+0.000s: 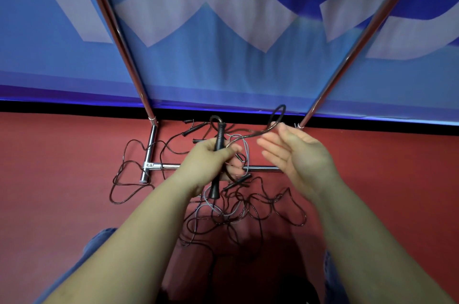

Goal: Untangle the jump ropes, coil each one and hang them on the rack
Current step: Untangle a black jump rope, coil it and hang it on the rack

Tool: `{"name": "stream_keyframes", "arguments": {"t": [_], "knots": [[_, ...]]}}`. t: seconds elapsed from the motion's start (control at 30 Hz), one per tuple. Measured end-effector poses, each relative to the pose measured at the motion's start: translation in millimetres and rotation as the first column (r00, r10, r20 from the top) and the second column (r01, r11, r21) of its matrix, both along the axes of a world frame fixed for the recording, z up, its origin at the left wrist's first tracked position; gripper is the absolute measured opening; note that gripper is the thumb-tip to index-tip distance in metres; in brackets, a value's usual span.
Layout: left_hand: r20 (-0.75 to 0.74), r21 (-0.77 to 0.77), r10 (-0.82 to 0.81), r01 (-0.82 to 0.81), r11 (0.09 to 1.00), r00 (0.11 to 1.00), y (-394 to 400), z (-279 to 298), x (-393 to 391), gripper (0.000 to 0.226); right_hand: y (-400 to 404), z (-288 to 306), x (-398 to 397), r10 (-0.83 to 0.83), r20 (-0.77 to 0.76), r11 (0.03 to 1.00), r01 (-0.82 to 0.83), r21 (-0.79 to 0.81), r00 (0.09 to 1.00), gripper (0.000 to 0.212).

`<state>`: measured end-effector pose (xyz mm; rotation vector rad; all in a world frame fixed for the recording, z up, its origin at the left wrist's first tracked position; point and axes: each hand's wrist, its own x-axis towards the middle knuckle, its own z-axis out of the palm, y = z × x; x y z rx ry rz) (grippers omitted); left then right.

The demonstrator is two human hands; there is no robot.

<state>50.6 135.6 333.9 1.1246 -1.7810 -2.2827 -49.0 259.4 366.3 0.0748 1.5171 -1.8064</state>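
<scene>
My left hand grips a black jump-rope handle upright, together with a bit of its cord. That dark cord arcs rightward into a loop above my right hand. The right hand has straight fingers, and the cord passes by its fingertips. On the red floor lies a tangle of dark ropes with one grey rope and several loose black handles. The chrome rack stands behind, with two slanting poles and a low crossbar.
The rack's left foot bar lies among rope loops. A blue and white banner wall closes the back. My knees in jeans show at the lower left and lower right.
</scene>
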Motion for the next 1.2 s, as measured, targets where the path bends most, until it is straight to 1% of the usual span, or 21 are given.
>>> {"name": "stream_keyframes", "arguments": {"t": [0.03, 0.07, 0.13, 0.17, 0.2, 0.23, 0.33, 0.37, 0.43, 0.53, 0.6, 0.67, 0.7, 0.77, 0.83, 0.93, 1.03, 1.07, 1.1, 1.13, 1.2], "knots": [[-0.006, 0.051, 0.064, -0.063, 0.997, 0.998, -1, 1, -1, 0.006, 0, -3, 2, 0.105, -0.054, 0.991, -0.100, 0.083, 0.993, 0.018], [-0.012, 0.095, 0.124, -0.122, 0.988, 0.992, -3, 1, -1, 0.008, 0, -6, 5, 0.260, -0.126, 0.949, -0.230, 0.216, 0.957, 0.024], [-0.024, 0.167, 0.205, -0.198, 0.966, 0.978, -6, 3, -1, 0.011, 2, -16, 13, 0.575, -0.218, 0.762, -0.420, 0.493, 0.788, 0.033], [-0.029, 0.194, 0.222, -0.213, 0.958, 0.975, -7, 4, -1, 0.012, 3, -21, 17, 0.677, -0.226, 0.669, -0.458, 0.585, 0.701, 0.035], [-0.036, 0.217, 0.232, -0.219, 0.951, 0.972, -8, 5, -1, 0.013, 3, -25, 20, 0.732, -0.234, 0.611, -0.467, 0.639, 0.640, 0.034], [-0.044, 0.243, 0.237, -0.220, 0.945, 0.970, -8, 5, -1, 0.014, 4, -27, 22, 0.747, -0.247, 0.596, -0.457, 0.660, 0.617, 0.032], [-0.084, 0.308, 0.241, -0.204, 0.929, 0.967, -9, 7, -2, 0.017, 1, -26, 23, 0.672, -0.304, 0.676, -0.392, 0.624, 0.675, 0.009], [-0.110, 0.333, 0.252, -0.204, 0.921, 0.961, -10, 8, -3, 0.020, 0, -26, 22, 0.647, -0.335, 0.696, -0.353, 0.625, 0.684, 0.007], [-0.160, 0.347, 0.281, -0.212, 0.913, 0.946, -11, 8, -4, 0.025, -1, -27, 20, 0.602, -0.362, 0.727, -0.302, 0.616, 0.712, 0.016], [-0.167, 0.158, 0.245, -0.220, 0.963, 0.955, -10, 4, -5, 0.020, -4, -22, 16, 0.414, -0.257, 0.853, -0.273, 0.446, 0.873, 0.006], [-0.127, 0.029, 0.181, -0.179, 0.983, 0.975, -8, 0, -2, 0.017, -4, -15, 13, 0.244, -0.137, 0.931, -0.192, 0.309, 0.960, 0.009], [-0.024, -0.195, -0.006, 0.001, 0.981, 1.000, -7, -4, 2, 0.018, -2, -10, 8, 0.103, -0.044, 0.975, -0.092, 0.204, 0.994, 0.014], [0.049, -0.297, -0.117, 0.126, 0.947, 0.992, -6, -5, 4, 0.019, -1, -8, 6, 0.047, -0.012, 0.985, -0.044, 0.164, 0.999, 0.014], [0.154, -0.377, -0.235, 0.277, 0.884, 0.960, -3, -7, 6, 0.018, 1, -6, 2, -0.042, 0.036, 0.993, 0.037, 0.114, 0.998, 0.015], [0.180, -0.397, -0.251, 0.304, 0.866, 0.951, 0, -6, 5, 0.017, 2, -5, 0, -0.088, 0.070, 0.994, 0.083, 0.071, 0.994, 0.012], [0.135, -0.397, -0.243, 0.277, 0.875, 0.961, 1, -5, 5, 0.014, 1, -2, -1, -0.081, 0.079, 0.997, 0.082, 0.001, 0.994, 0.010], [0.043, -0.237, -0.171, 0.176, 0.955, 0.984, 0, -5, 3, 0.007, 0, -2, 0, -0.006, 0.025, 1.000, 0.006, -0.005, 1.000, 0.017], [0.020, -0.175, -0.122, 0.124, 0.977, 0.992, 0, -4, 2, 0.004, 0, -4, 2, 0.061, -0.021, 0.997, -0.060, 0.044, 0.998, 0.019], [0.004, -0.114, -0.065, 0.066, 0.991, 0.998, 0, -3, 2, 0.002, 0, -7, 3, 0.161, -0.086, 0.979, -0.148, 0.142, 0.983, 0.021], [-0.012, -0.058, -0.007, 0.006, 0.998, 1.000, -1, -2, 0, 0.004, 0, -11, 6, 0.290, -0.155, 0.930, -0.240, 0.278, 0.944, 0.024], [-0.044, 0.060, 0.096, -0.093, 0.994, 0.994, -4, 0, -1, 0.010, 0, -19, 13, 0.529, -0.228, 0.780, -0.363, 0.510, 0.817, 0.025]]}}
